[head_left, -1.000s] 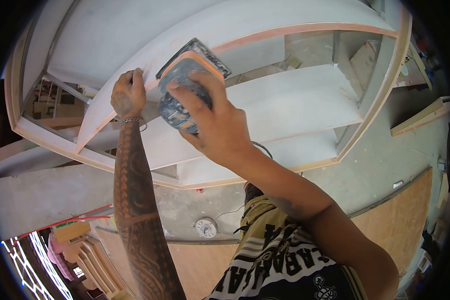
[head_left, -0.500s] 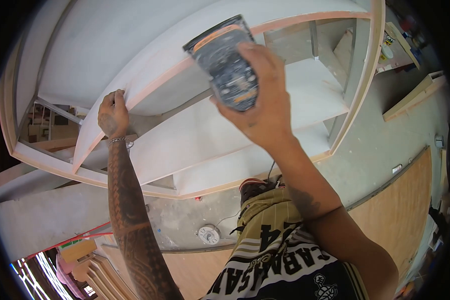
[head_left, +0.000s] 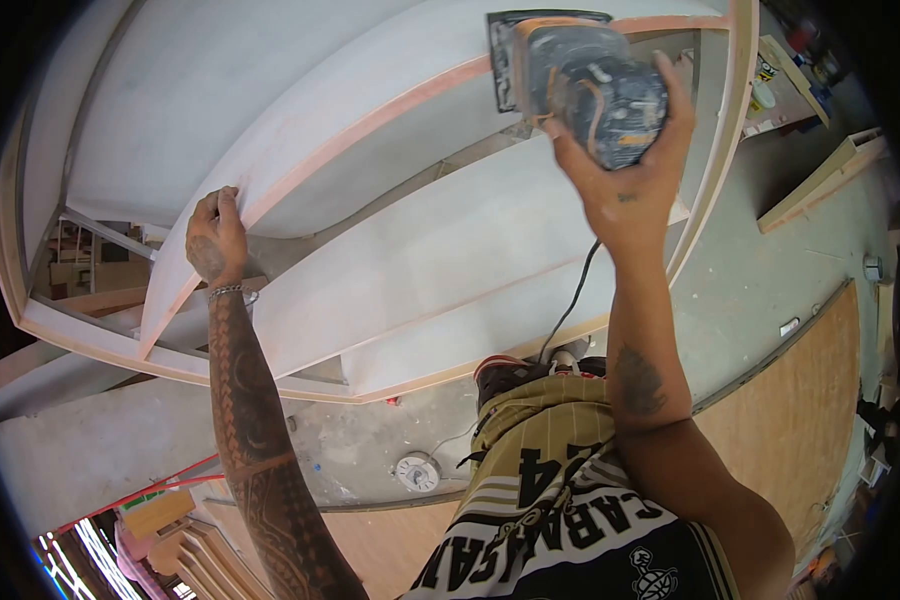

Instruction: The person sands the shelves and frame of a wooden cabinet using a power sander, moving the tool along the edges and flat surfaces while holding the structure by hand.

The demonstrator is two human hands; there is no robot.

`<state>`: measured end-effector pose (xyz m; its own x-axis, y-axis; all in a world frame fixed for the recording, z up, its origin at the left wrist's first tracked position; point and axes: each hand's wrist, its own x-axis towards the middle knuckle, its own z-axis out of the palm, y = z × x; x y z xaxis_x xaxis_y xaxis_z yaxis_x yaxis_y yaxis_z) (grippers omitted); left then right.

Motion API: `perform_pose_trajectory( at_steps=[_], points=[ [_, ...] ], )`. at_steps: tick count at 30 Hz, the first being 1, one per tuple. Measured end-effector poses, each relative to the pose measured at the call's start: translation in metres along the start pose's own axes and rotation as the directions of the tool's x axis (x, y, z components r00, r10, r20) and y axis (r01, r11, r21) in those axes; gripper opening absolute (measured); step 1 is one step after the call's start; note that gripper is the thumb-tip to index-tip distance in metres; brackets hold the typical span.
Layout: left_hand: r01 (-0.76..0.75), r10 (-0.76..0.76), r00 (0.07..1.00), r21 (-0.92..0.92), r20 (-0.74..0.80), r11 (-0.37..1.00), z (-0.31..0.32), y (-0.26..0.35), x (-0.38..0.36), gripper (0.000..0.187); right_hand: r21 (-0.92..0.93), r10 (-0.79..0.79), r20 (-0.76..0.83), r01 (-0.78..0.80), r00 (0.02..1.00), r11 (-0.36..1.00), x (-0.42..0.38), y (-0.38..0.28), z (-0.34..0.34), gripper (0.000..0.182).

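Note:
A dusty black-and-orange electric sander (head_left: 610, 105) is gripped in my right hand (head_left: 625, 195), its fingers and thumb around the body. The flat pad of the sander is at the upper part of a curved white board (head_left: 370, 85), over its pinkish edge; whether it touches cannot be made out. A black cord (head_left: 576, 295) hangs below my right wrist. My left hand (head_left: 216, 240) is closed over the edge of the same curved board, farther down to the left.
White shelf-like panels (head_left: 420, 270) lie inside a wooden outer frame (head_left: 705, 225). A round white object (head_left: 417, 471) with a cord lies on the concrete floor. Plywood sheets (head_left: 790, 390) stand at right, and stacked wooden pieces (head_left: 210, 560) are at lower left.
My right hand and the sander have moved right along the curved board, and the sander has turned. My left hand stays on the board edge. More of the cord shows.

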<state>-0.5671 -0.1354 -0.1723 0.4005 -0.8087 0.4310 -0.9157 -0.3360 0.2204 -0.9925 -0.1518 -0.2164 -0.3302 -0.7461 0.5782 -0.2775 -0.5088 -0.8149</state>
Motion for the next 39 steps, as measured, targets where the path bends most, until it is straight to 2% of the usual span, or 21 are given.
perform_pose_trajectory(
  at_steps=[2,5,6,10,12,13,15,17,19,20,23,27,31,33,36,39],
  points=[
    [0.008,-0.008,1.000,0.004,0.003,1.000,0.000,0.000,0.001,0.043,0.037,-0.140,0.063,0.137,0.988,0.990,-0.008,0.001,0.010,0.095],
    [-0.021,0.021,1.000,-0.018,-0.006,1.000,0.001,0.001,0.001,0.044,-0.011,-0.215,0.147,0.219,0.965,0.976,-0.021,-0.008,0.023,0.095],
    [-0.017,0.017,1.000,-0.024,-0.003,1.000,0.002,0.001,0.000,0.044,0.079,-0.172,0.091,0.165,0.981,0.983,-0.025,-0.008,0.030,0.092],
    [-0.010,0.011,1.000,-0.028,0.016,1.000,-0.002,0.003,0.000,0.044,0.027,-0.172,0.084,0.170,0.982,0.985,-0.021,0.000,0.021,0.091],
    [-0.026,0.026,1.000,-0.018,0.000,1.000,-0.002,0.003,-0.001,0.044,0.070,-0.069,0.011,0.068,0.998,0.995,-0.014,0.004,0.011,0.091],
    [-0.043,0.043,0.999,-0.006,-0.017,0.999,-0.001,0.004,-0.001,0.044,0.067,-0.070,0.014,0.069,0.997,0.995,-0.012,0.001,0.007,0.091],
    [-0.041,0.041,0.999,-0.008,-0.013,0.999,-0.002,0.005,-0.001,0.044,0.056,0.026,0.025,-0.028,0.999,0.998,-0.008,-0.004,0.002,0.094],
    [-0.042,0.042,0.999,-0.005,-0.010,0.999,-0.001,0.005,-0.001,0.044,0.074,0.005,0.029,-0.007,1.000,0.997,-0.013,0.001,0.005,0.095],
    [-0.025,0.025,1.000,-0.011,-0.011,1.000,-0.002,0.006,-0.001,0.044,0.127,-0.037,0.067,0.028,0.997,0.991,-0.021,0.001,0.012,0.097],
    [-0.024,0.024,1.000,-0.008,-0.012,1.000,-0.002,0.006,-0.001,0.044,0.017,-0.150,0.072,0.149,0.986,0.989,-0.024,-0.001,0.016,0.097],
    [0.034,-0.034,0.999,-0.037,0.023,0.999,-0.003,0.005,-0.001,0.044,0.009,-0.179,0.161,0.180,0.971,0.984,-0.037,-0.011,0.031,0.096],
    [-0.008,0.007,1.000,-0.022,-0.031,1.000,0.000,0.002,-0.003,0.044,0.042,-0.236,0.230,0.232,0.944,0.972,-0.055,-0.031,0.053,0.096],
    [0.027,-0.027,0.999,-0.007,-0.023,1.000,-0.001,0.004,-0.001,0.043,0.142,-0.177,0.309,0.139,0.935,0.980,-0.073,-0.045,0.075,0.092],
    [0.042,-0.041,0.999,0.011,-0.017,0.999,-0.001,0.003,0.000,0.042,0.148,-0.145,0.332,0.101,0.932,0.984,-0.080,-0.055,0.084,0.093],
    [0.035,-0.035,0.999,0.017,-0.013,0.999,0.000,0.002,0.000,0.041,0.136,-0.100,0.456,0.042,0.884,0.990,-0.087,-0.069,0.095,0.093],
    [0.013,-0.013,1.000,0.013,-0.026,1.000,0.001,0.000,0.000,0.040,0.179,-0.158,0.464,0.082,0.872,0.980,-0.091,-0.076,0.103,0.092]
  ],
)
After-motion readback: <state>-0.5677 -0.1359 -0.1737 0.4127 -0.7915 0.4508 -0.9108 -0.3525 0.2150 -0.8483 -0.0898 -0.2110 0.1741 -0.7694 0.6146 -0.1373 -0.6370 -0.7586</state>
